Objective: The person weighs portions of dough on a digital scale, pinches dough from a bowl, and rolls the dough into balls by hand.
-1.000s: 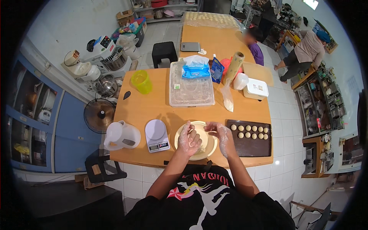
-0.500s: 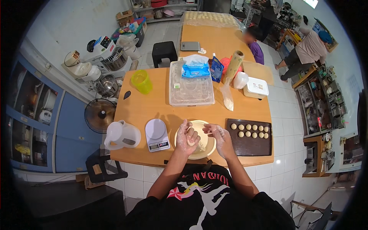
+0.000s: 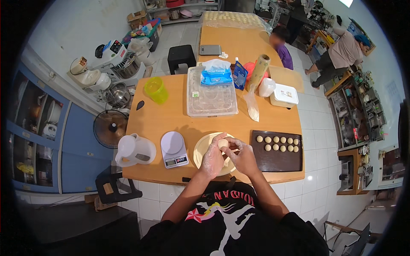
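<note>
A small pale dough ball [image 3: 223, 144] is held up between my hands, over a cream bowl [image 3: 199, 150]. My floury left hand [image 3: 212, 158] cups it from the left, fingers wrapped round its side. From the right, my right hand [image 3: 243, 158] presses thumb and fingertips against the same ball. My hands hide much of what the bowl holds. Just right of them lies a dark baking tray [image 3: 273, 163], with two rows of similar dough balls [image 3: 282, 148] along its far half.
A white kitchen scale [image 3: 174, 147] and a white jug [image 3: 139, 149] stand to the left. Farther back are a yellow-green cup [image 3: 156, 90], a lidded clear box [image 3: 212, 102] with a tissue pack, a wrap roll [image 3: 259, 72] and a white tub [image 3: 283, 95]. Two people are beyond the table's right side.
My hands have come together, and the right hand now touches the dough ball that lay in my left palm. The left hand has turned and risen slightly. The person at far right bends lower.
</note>
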A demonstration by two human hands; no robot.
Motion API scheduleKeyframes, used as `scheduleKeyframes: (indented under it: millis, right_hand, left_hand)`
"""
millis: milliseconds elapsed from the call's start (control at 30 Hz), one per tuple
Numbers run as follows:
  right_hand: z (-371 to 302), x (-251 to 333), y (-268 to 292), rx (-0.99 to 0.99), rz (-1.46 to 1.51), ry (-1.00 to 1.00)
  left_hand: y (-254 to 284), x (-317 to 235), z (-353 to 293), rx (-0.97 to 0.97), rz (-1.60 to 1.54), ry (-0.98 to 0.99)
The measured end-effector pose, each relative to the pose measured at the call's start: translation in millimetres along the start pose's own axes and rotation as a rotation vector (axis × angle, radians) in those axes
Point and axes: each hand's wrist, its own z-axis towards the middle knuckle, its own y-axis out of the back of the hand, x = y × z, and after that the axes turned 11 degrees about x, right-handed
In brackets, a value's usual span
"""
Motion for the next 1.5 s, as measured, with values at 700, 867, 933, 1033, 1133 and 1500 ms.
scheduleKeyframes:
  millis: [700,867,933,1033,1133,1500]
  right_hand:
    - [0.6,-16.7,-6.0,0.126,0.282,-0.132]
    - [-0.2,-16.6,-4.0,0.07,0.518,-0.155]
    - [-1.2,-17.4,-1.2,0.071,0.584,-0.181]
    - [-2.0,-20.0,-0.4,0.055,0.863,-0.218]
    - [-1.4,-21.2,-2.6,0.026,0.938,-0.14]
    - [-5.5,8.6,-21.1,0.003,0.099,-0.006]
  left_hand:
    - [38.5,-40.4,-23.2,-0.014,0.875,0.171]
    - [27.5,-54.2,-30.3,-0.11,0.944,0.171]
    - [31.9,-51.5,-31.6,-0.106,0.833,0.139]
    - [31.4,-43.8,-33.9,-0.08,0.632,0.114]
    - [21.8,-29.7,-31.2,-0.071,0.506,0.08]
    - [14.1,-10.8,-24.2,-0.234,0.959,-0.125]
